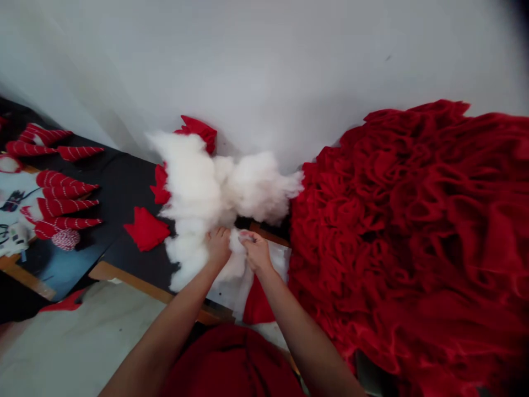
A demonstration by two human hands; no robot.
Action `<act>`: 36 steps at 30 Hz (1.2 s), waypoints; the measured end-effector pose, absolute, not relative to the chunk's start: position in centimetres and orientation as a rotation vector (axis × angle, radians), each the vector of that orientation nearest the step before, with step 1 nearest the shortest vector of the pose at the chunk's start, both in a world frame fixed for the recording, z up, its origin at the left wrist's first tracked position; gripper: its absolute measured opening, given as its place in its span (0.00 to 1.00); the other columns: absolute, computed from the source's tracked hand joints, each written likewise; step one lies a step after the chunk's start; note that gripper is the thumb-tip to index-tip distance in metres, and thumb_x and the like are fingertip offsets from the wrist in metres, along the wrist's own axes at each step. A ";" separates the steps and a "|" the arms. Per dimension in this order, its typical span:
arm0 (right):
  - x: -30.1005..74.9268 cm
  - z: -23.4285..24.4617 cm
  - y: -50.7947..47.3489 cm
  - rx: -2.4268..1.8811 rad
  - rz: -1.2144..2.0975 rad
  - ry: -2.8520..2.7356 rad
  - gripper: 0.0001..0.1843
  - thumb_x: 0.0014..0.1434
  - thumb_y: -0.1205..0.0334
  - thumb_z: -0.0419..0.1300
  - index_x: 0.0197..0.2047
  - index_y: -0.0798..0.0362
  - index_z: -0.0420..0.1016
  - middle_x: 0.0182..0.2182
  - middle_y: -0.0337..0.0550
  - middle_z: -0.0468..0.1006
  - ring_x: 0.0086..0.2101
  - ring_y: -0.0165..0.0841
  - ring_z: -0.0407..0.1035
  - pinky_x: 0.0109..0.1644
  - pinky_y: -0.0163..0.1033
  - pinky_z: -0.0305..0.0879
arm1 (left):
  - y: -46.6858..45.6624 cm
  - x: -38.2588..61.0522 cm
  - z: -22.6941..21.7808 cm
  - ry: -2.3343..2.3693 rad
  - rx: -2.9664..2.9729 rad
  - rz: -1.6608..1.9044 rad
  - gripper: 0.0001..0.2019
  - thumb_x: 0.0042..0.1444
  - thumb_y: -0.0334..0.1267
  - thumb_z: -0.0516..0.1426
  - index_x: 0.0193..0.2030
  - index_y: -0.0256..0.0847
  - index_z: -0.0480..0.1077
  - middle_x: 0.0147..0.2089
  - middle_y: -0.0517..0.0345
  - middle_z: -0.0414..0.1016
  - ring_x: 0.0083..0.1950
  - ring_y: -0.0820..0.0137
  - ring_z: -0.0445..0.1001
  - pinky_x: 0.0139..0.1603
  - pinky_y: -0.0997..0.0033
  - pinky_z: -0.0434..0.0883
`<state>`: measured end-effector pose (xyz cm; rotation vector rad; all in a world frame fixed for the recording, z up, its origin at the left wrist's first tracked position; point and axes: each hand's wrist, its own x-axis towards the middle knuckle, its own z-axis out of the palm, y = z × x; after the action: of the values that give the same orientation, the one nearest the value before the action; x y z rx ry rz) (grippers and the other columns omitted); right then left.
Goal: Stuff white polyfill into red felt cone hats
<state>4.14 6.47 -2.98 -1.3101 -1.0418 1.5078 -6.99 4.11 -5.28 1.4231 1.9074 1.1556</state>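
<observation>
A heap of fluffy white fibre stuffing (192, 176) lies on the dark table in front of me. My left hand (219, 245) presses into its near edge, fingers curled into the fibre. Just to the right, my right hand (255, 249) is closed in a pinch on a bit of soft white material, which looks like the same stuffing. Beneath my right wrist lies a red cloth piece (258, 303) beside whitish, partly see-through sheeting (243, 292). My fingertips are partly hidden.
A huge pile of ruffled red fabric (413, 237) rises on the right. Folded red pieces (146, 229) lie left of the stuffing. Several red cones with white stripes (68, 208) and a sewing machine (14, 240) are at far left. A pale wall (264, 71) stands behind.
</observation>
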 end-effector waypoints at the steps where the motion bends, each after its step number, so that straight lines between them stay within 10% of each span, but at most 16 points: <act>1: 4.7 -2.5 6.6 -1.292 1.518 -1.004 0.08 0.42 0.60 0.59 0.29 0.52 0.71 0.25 0.38 0.76 0.25 0.29 0.68 0.30 0.35 0.67 | 4.3 -7.2 -5.3 1.903 1.415 1.162 0.07 0.48 0.25 0.54 0.34 0.37 0.69 0.40 0.46 0.73 0.55 0.49 0.65 0.61 0.42 0.47; 11: 12.0 4.2 6.9 -1.098 1.628 -0.823 0.27 0.38 0.61 0.66 0.45 0.50 0.71 0.28 0.35 0.77 0.24 0.27 0.69 0.27 0.30 0.64 | 2.0 -5.9 2.0 1.783 1.421 1.233 0.24 0.46 0.33 0.60 0.52 0.40 0.64 0.61 0.44 0.57 0.65 0.52 0.52 0.64 0.47 0.46; 16: 8.1 3.5 3.5 -1.089 1.500 -0.939 0.19 0.48 0.57 0.58 0.45 0.48 0.69 0.38 0.39 0.77 0.34 0.30 0.71 0.36 0.34 0.68 | -0.4 -1.6 4.6 1.255 0.804 1.314 0.18 0.51 0.39 0.57 0.50 0.43 0.63 0.49 0.52 0.69 0.49 0.65 0.68 0.51 0.64 0.65; 26: 7.1 0.3 2.4 -1.273 1.317 -0.504 0.14 0.45 0.57 0.59 0.36 0.48 0.64 0.19 0.28 0.67 0.17 0.26 0.61 0.20 0.30 0.57 | -4.8 -0.5 1.2 1.375 0.806 1.203 0.09 0.45 0.32 0.59 0.33 0.41 0.63 0.28 0.64 0.65 0.29 0.74 0.63 0.32 0.75 0.63; 36: 7.5 0.4 -2.0 -1.180 1.345 -0.472 0.11 0.44 0.61 0.60 0.34 0.49 0.64 0.21 0.29 0.72 0.19 0.26 0.67 0.24 0.31 0.65 | -6.6 -0.8 0.4 1.434 1.479 1.153 0.11 0.52 0.30 0.51 0.43 0.40 0.63 0.43 0.52 0.67 0.37 0.70 0.68 0.36 0.70 0.68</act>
<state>7.51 -2.04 0.41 -1.1802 -0.4718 1.3446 -0.76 -6.63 0.39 1.4788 1.4340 1.1531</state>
